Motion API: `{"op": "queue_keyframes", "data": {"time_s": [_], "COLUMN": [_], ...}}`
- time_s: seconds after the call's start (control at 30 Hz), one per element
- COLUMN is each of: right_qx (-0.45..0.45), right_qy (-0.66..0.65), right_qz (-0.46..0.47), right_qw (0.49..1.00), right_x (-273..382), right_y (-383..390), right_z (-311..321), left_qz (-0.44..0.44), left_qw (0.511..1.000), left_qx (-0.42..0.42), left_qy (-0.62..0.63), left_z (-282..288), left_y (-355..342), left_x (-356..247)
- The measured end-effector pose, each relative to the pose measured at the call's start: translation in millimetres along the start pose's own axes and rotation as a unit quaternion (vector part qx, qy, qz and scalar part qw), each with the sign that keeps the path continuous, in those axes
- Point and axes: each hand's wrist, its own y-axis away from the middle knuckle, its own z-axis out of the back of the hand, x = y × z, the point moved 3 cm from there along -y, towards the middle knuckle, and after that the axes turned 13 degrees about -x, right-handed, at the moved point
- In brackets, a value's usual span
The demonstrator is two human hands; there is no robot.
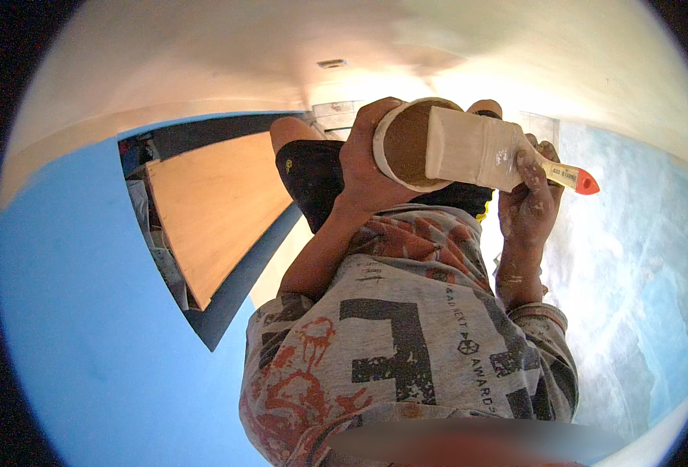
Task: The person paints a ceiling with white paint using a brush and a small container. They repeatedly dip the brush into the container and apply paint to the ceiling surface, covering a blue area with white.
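Head view: where is the wide paintbrush?

In the right hand, fingers closed around it near the start of the handle; its coated bristles lie across the right side of the mouth of the tub. The left hand is clamped on the tub's left side.

Which step is that?

Loading the brush or wiping it at the rim, I'd judge. The next move calls for a level tub and a steady wrist.

Anything unclear?

Whether bristles touch the rim or hover. The brush covers the mouth's right edge, the tub's outside is mostly hidden, and I can't identify the brown inside. Glare washes out the pale-blue wall.
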Motion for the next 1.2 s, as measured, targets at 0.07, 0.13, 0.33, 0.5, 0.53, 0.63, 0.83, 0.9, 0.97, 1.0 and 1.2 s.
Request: {"op": "queue_keyframes", "data": {"time_s": [0.07, 0.13, 0.33, 0.5, 0.53, 0.63, 0.83, 0.9, 0.97, 1.0, 1.2], "right_qx": [-0.047, -0.006, -0.004, 0.039, 0.046, -0.06, 0.047, -0.01, 0.074, 0.099, 0.043], "right_qy": [0.019, 0.023, -0.03, -0.019, -0.024, -0.005, -0.13, -0.118, -0.111, -0.114, -0.065], "right_qz": [-0.023, -0.004, 0.006, 0.015, 0.013, 0.022, 0.065, 0.05, 0.069, 0.074, 0.051], "right_qw": [0.998, 1.0, 1.0, 0.999, 0.999, 0.998, 0.988, 0.992, 0.989, 0.986, 0.996], "right_x": [2, 2, 4, -7, -7, -10, -7, -14, -20, -22, -27], "right_y": [1, -8, -10, -11, -13, -16, -25, -19, -15, -12, -5], "right_z": [0, 12, 18, 18, 19, 26, 31, 32, 25, 22, 22], "left_qz": [0.004, 0.009, 0.02, 0.023, 0.021, 0.059, 0.072, 0.102, 0.087, 0.079, 0.027], "left_qw": [1.0, 1.0, 0.998, 1.0, 1.0, 0.998, 0.996, 0.994, 0.996, 0.996, 0.998], "left_qx": [-0.005, -0.006, 0.021, 0.017, 0.017, -0.005, -0.001, 0.016, 0.028, 0.034, 0.025], "left_qy": [0.0, -0.028, -0.049, -0.008, -0.009, -0.031, -0.05, -0.044, -0.025, -0.016, -0.054], "left_z": [1, 3, 2, -2, -2, 6, 5, 1, -1, -3, -4], "left_y": [0, 1, 3, 10, 9, 14, 9, 10, 8, 6, 6], "left_x": [2, 2, 10, 9, 10, 13, 20, 22, 19, 18, 9]}}
